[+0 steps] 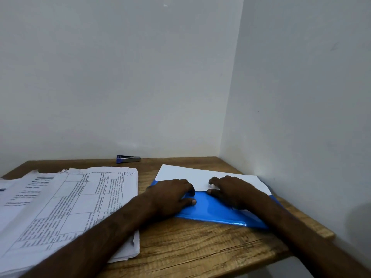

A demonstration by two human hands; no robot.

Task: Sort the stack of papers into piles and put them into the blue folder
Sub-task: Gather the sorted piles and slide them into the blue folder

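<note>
Paperwork is halfway home here: a white sheet [200, 175] juts from the mouth of the blue folder [216, 212]. The folder lies askew toward the far right corner of the tabletop [200, 249], close to the wall [301, 117]. The left hand [173, 194] sits knuckles-up at the mouth, thumb flat on the blue cover and fingers bent over the sheet's near edge. The right hand [230, 190] does much the same just beside it. Whether either pinches the cover or merely presses down, I cannot tell.

To my eye the step is feeding the sheet in. It would go best with one hand lifting the cover while the other slides the paper in square, so no corner catches or creases. The folder is glossy, slick plastic that catches the light; the sheet is plain and thin. By the left edge lies the stack of papers [66, 207], printed with tables, its edges ragged and fanned. A small blue-and-metal stapler [128, 158] sits at the far edge. The wood is coarse-grained.
</note>
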